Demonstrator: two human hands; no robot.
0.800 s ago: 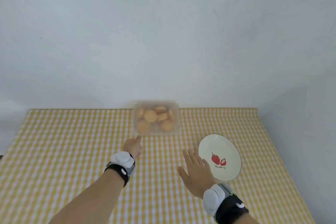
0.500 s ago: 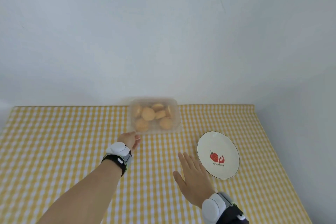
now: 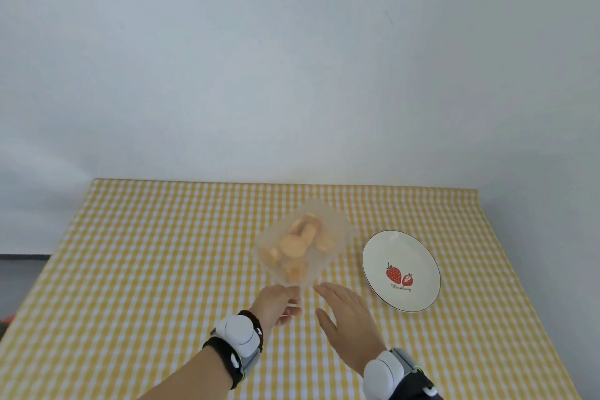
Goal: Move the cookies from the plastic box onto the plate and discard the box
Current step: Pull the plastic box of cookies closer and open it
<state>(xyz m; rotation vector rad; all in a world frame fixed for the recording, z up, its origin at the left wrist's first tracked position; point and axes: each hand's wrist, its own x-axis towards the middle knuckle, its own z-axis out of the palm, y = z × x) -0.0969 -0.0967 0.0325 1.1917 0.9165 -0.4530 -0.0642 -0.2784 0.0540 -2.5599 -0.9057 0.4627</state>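
Tablecloth point(image 3: 146, 269) yellow-white check; plate point(image 3: 418, 247) white, red strawberries; cookies point(image 3: 293, 245) golden, blurred; box point(image 3: 337, 227) seemingly clear.

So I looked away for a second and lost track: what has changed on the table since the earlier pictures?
The left hand has taken the near corner of the plastic box and drawn it from the far edge toward the person, turned askew and blurred by motion. The right hand has come forward beside it, fingers open, holding nothing. The cookies remain inside the box; the plate is still empty.
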